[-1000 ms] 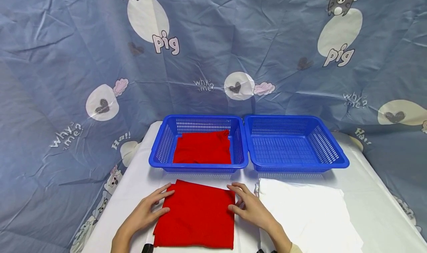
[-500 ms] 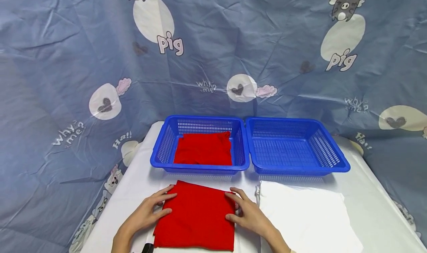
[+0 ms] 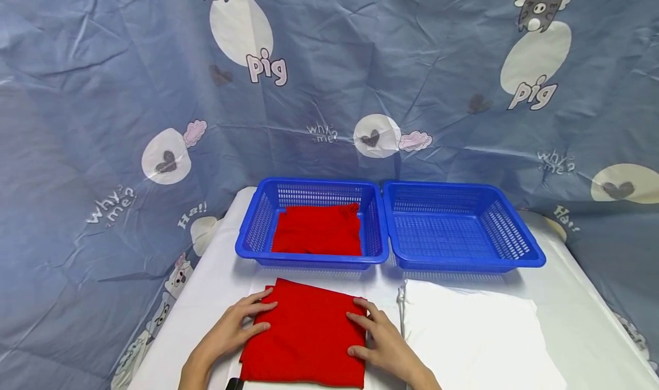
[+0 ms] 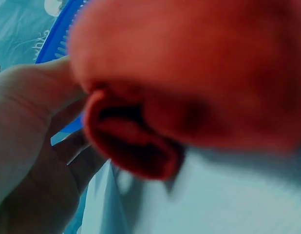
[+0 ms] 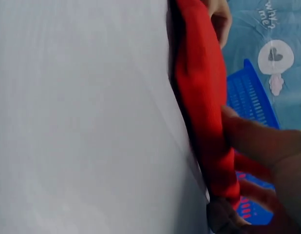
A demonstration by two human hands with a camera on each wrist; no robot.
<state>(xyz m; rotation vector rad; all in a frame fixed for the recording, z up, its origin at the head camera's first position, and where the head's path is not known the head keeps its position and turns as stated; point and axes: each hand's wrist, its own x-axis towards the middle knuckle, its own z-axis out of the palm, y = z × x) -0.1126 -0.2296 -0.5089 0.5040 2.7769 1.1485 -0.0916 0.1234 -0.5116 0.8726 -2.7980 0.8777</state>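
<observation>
A folded red garment (image 3: pixel 309 338) lies flat on the white-covered table in front of me. At its left edge my left hand (image 3: pixel 226 333) grips the cloth, fingertips and thumb over the top and other fingers lower at the side. My right hand (image 3: pixel 386 344) holds the right edge the same way; the right wrist view shows its thumb (image 5: pixel 253 139) on the cloth and a finger tucked low beneath. A folded loop of red cloth (image 4: pixel 126 141) hangs open beside the left hand in the left wrist view. The garment's exact kind is unclear.
Beyond the garment stands a blue basket (image 3: pixel 311 259) with another folded red garment (image 3: pixel 316 230) inside. A second blue basket (image 3: pixel 471 262) adjoins it on the right. White folded cloth (image 3: pixel 473 333) lies right of my right hand. A patterned blue curtain (image 3: pixel 319 81) hangs behind.
My right hand has moved slightly down along the right edge, its fingers further over the cloth. The left hand stays at the left edge. The view has shifted a little.
</observation>
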